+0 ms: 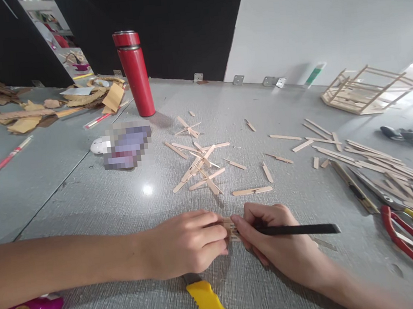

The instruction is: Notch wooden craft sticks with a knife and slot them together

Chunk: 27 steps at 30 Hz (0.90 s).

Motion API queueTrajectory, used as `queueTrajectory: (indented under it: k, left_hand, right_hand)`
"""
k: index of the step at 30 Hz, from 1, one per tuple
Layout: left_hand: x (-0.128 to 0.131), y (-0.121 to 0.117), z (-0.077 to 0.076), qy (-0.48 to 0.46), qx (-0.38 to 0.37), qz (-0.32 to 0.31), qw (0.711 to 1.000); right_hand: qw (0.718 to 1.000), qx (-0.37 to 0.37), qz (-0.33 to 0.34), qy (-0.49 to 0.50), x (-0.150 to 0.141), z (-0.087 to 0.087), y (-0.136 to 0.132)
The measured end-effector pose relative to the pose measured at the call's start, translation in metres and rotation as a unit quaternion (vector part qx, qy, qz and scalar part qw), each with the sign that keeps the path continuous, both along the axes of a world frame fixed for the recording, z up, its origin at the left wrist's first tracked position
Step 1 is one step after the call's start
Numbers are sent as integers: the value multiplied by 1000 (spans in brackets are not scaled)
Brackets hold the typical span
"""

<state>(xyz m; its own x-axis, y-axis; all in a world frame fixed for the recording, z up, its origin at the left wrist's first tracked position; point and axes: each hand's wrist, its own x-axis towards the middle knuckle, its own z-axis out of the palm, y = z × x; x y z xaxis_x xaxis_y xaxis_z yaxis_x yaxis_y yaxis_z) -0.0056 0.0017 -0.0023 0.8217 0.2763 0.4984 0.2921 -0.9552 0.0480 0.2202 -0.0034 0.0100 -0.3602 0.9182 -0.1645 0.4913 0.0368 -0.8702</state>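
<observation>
My left hand [193, 242] lies across the table with its fingers bent together, pressing on a few small wooden craft sticks [233, 231]. Only the right ends of these sticks show; the rest is under the fingers. Opposite it, my right hand [277, 235] is closed around a slim black pen [303, 229]. The pen's rear end points right, and its tip is hidden by the fingers, close to the sticks. Partly beneath my left hand is a knife with a yellow handle [211, 304]. Beyond both hands lies a loose pile of cut craft sticks [205, 162].
A red thermos [135, 76] stands behind a blurred phone-like object [128, 148] and a white mouse [98, 145]. Cardboard scraps [25, 117] cover the far left. At right are red-handled scissors [404, 247], a box cutter [353, 185], more sticks [388, 162] and a stick frame [369, 90].
</observation>
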Motion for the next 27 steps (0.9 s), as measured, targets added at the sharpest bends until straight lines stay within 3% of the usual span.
queueTrajectory:
  k: [16, 27]
  left_hand:
    - [0, 0, 1, -2, 6, 2, 1000]
    - [1, 0, 0, -5, 2, -3, 1000]
  right_hand:
    - [1000, 14, 3, -7, 0, -2, -1]
    - [996, 73, 17, -48, 1, -3, 1]
